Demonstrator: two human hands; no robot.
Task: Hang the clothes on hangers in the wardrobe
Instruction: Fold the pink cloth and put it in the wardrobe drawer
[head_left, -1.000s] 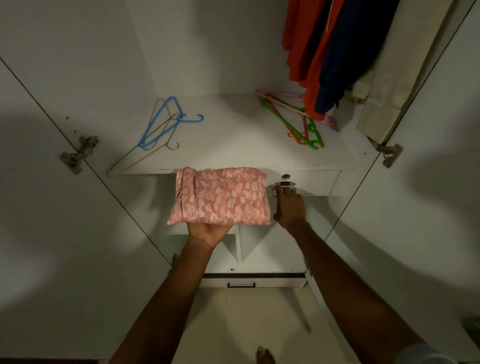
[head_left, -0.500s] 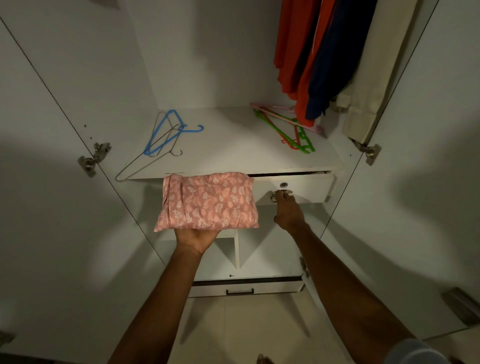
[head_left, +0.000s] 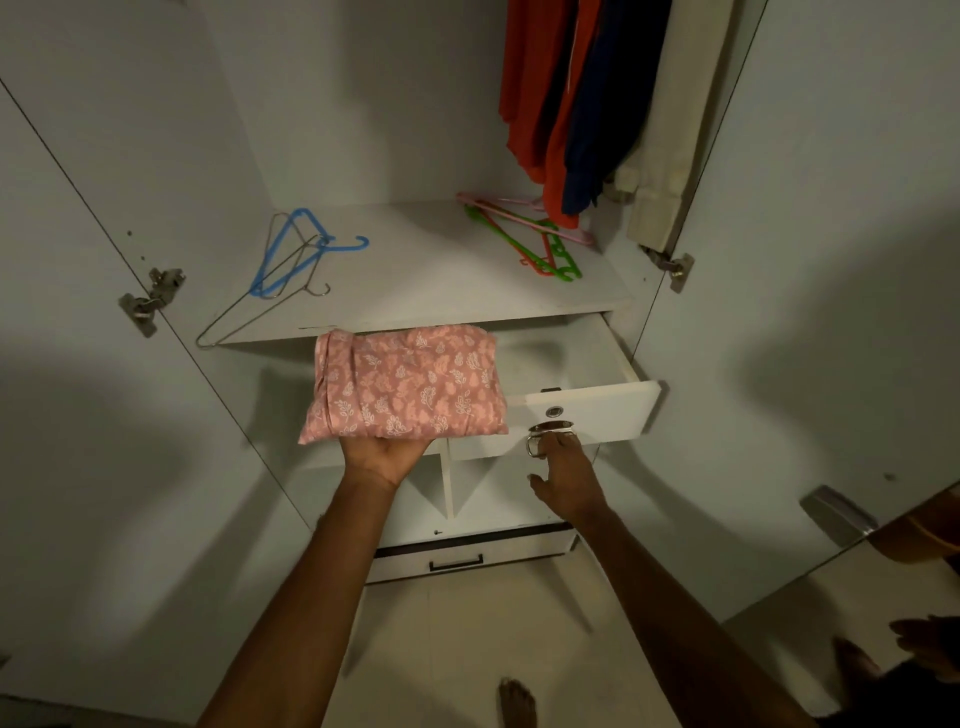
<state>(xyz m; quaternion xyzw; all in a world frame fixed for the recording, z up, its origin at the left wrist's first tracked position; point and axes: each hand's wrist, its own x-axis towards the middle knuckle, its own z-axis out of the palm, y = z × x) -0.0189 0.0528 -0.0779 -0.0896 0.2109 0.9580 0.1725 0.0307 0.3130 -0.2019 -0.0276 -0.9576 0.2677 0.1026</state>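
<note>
A folded pink cloth (head_left: 405, 387) with a white leaf print lies flat on my left hand (head_left: 387, 457), which carries it palm up from beneath; the fingers are hidden under it. My right hand (head_left: 566, 478) hooks its fingers into the metal ring handle (head_left: 548, 431) of a white drawer (head_left: 608, 410), which stands pulled out below the shelf. On the shelf (head_left: 426, 280) lie a blue hanger (head_left: 306, 244), a wire hanger (head_left: 249, 312), and green, orange and pink hangers (head_left: 550, 254).
Orange and navy garments (head_left: 550, 104) and a cream one (head_left: 670, 130) hang at the upper right. Both wardrobe doors stand open at the sides. A lower drawer (head_left: 467, 558) is shut. My bare foot (head_left: 517, 701) is on the floor; another person's hands (head_left: 924, 639) show at lower right.
My right hand has pulled the drawer out from shut to well open. The pink cloth stays on my left hand, now just in front of the open drawer.
</note>
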